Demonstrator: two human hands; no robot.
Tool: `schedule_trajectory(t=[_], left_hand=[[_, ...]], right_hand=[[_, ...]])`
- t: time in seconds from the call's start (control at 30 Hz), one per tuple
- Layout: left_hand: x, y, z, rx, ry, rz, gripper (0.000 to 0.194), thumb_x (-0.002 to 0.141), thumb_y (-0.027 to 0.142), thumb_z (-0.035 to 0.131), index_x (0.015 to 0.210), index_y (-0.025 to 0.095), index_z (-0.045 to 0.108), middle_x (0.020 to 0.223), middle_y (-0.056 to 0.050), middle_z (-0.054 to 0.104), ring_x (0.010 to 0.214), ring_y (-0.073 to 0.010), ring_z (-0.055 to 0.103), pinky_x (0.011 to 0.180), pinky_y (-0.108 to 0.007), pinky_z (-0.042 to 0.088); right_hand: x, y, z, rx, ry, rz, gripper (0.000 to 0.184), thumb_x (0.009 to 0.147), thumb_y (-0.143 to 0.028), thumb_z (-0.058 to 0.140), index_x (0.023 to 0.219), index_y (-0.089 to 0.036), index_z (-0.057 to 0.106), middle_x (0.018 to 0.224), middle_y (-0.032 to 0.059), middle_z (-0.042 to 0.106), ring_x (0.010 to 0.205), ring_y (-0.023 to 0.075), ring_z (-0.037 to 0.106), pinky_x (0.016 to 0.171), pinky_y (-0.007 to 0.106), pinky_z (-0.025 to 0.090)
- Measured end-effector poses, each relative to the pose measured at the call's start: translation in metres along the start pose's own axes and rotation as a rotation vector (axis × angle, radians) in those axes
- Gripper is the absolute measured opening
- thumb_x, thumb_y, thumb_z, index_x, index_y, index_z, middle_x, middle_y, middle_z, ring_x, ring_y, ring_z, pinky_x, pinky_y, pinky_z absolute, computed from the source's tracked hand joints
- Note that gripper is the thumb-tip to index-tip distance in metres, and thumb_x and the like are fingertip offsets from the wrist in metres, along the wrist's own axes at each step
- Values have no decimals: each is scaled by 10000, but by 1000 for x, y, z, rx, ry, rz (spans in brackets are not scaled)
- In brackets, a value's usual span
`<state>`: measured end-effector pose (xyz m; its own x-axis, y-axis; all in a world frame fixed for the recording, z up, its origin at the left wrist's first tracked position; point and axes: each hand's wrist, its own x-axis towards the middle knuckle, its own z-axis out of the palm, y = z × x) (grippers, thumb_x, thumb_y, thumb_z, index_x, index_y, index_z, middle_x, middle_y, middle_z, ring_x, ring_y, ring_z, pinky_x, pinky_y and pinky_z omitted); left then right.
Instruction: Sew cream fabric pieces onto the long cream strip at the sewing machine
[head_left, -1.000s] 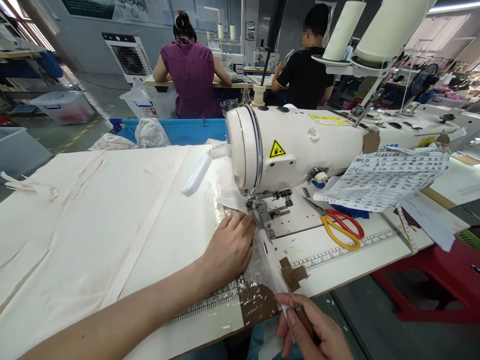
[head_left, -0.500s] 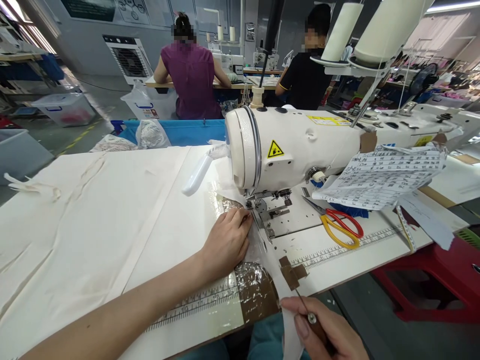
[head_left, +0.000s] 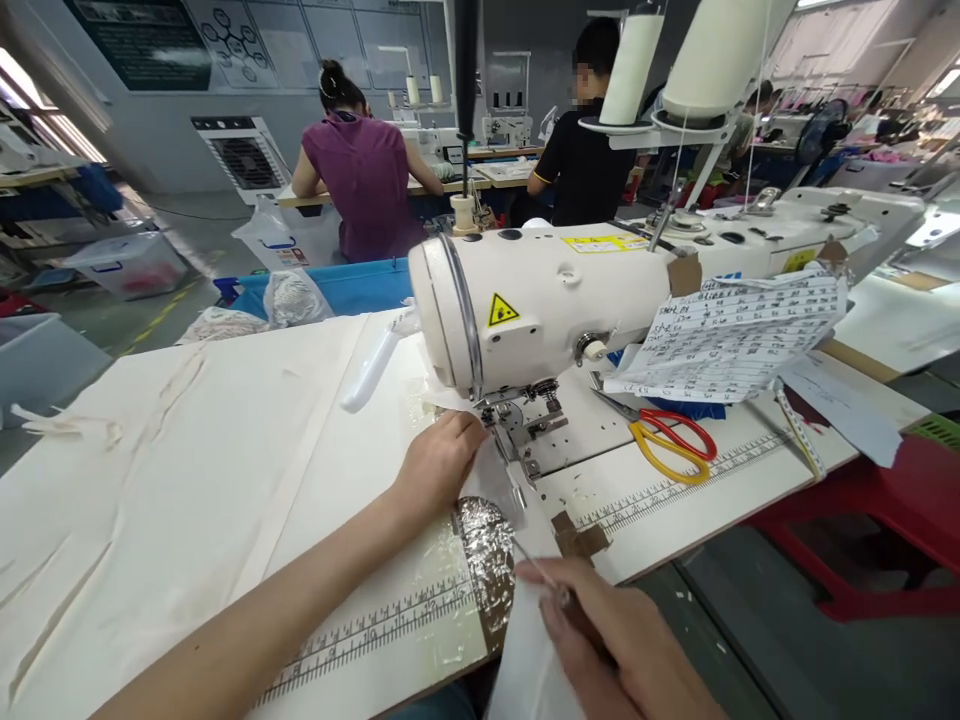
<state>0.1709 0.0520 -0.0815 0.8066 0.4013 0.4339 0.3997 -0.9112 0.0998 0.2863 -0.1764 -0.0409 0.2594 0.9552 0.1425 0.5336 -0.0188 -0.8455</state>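
My left hand (head_left: 439, 460) lies beside the presser foot (head_left: 491, 412) of a white sewing machine (head_left: 540, 300), its fingers closed together on the edge of a thin white fabric piece (head_left: 495, 480). My right hand (head_left: 600, 630), nearer the table's front edge, is closed around an awl (head_left: 574, 605) with a brown handle and a thin metal shaft. The awl's tip points toward the white fabric in front of the machine. From under the right hand's fingers, a wider white part of the fabric hangs down over the edge.
Red-and-yellow-handled scissors (head_left: 671, 445) lie right of the needle area, by a printed ruler strip (head_left: 637, 505). Handwritten paper (head_left: 735, 335) leans against the machine. Large white fabric (head_left: 187, 470) covers the table's left. Thread cones (head_left: 712, 60) stand above; two people sit working ahead.
My view has shifted, so the machine appears farther left. My right hand with the awl has moved left and up along the fabric. My left hand stays by the presser foot.
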Motion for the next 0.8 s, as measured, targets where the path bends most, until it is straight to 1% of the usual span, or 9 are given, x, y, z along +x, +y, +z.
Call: schedule_trajectory(t=[0.03, 0.1, 0.17, 0.23, 0.3, 0.37, 0.47, 0.63, 0.8], left_hand=[[-2, -3, 2, -61, 39, -9, 217, 1009, 162, 409, 966, 151, 621, 966, -100, 654, 884, -210, 617, 702, -326, 562], [-3, -8, 4, -173, 89, -2, 215, 1007, 192, 419, 944, 162, 623, 966, -90, 659, 897, -202, 623, 732, -325, 560], [-4, -11, 3, -265, 115, 10, 196, 995, 197, 447, 910, 168, 622, 957, -81, 664, 888, -191, 630, 742, -314, 554], [-2, -13, 1, -321, 111, 6, 184, 984, 208, 474, 890, 176, 629, 954, -72, 669, 882, -183, 640, 740, -299, 552], [-1, -14, -1, -345, 91, -5, 189, 979, 226, 482, 890, 186, 644, 961, -68, 678, 885, -182, 651, 740, -293, 553], [0, -14, -3, -356, 72, -17, 206, 980, 249, 477, 889, 194, 653, 960, -68, 685, 892, -187, 658, 738, -293, 554], [1, -15, -3, -378, 70, -31, 223, 987, 282, 474, 877, 197, 648, 943, -69, 688, 897, -193, 661, 738, -295, 551], [2, -13, 0, -392, 111, -45, 226, 998, 303, 470, 874, 201, 628, 916, -63, 681, 873, -187, 653, 731, -297, 541], [2, -13, 1, -387, 97, -49, 218, 1004, 300, 467, 885, 200, 620, 921, -62, 675, 895, -189, 645, 757, -308, 539]], right_hand=[[5, 8, 0, -16, -35, -29, 309, 1041, -387, 398, 1228, -301, 629, 730, 10, 700, 672, 224, 687, 632, 304, 517], [17, 21, 2, -39, -59, -40, 322, 1046, -337, 364, 1278, -207, 547, 757, 21, 703, 667, 215, 685, 564, 283, 497], [26, 28, 4, -103, -12, -28, 333, 1048, -301, 326, 1291, -150, 495, 748, 32, 687, 624, 212, 666, 454, 270, 433], [35, 31, 9, -192, 50, -28, 336, 1044, -258, 285, 1274, -124, 490, 770, 54, 689, 594, 210, 654, 401, 273, 381], [43, 34, 14, -286, 96, -69, 335, 1038, -212, 273, 1240, -114, 522, 846, 90, 711, 640, 212, 677, 433, 273, 422], [51, 37, 19, -360, 132, -129, 330, 1030, -184, 300, 1217, -111, 562, 947, 120, 728, 743, 225, 708, 529, 279, 499], [60, 41, 25, -407, 143, -166, 318, 1013, -157, 365, 1228, -118, 596, 1024, 124, 739, 834, 233, 722, 652, 290, 548], [67, 44, 32, -451, 146, -175, 318, 1010, -174, 401, 1239, -138, 620, 967, 98, 756, 725, 224, 713, 544, 287, 500], [69, 45, 35, -491, 147, -170, 314, 1015, -172, 401, 1246, -158, 613, 985, 96, 752, 747, 220, 714, 546, 281, 488]])
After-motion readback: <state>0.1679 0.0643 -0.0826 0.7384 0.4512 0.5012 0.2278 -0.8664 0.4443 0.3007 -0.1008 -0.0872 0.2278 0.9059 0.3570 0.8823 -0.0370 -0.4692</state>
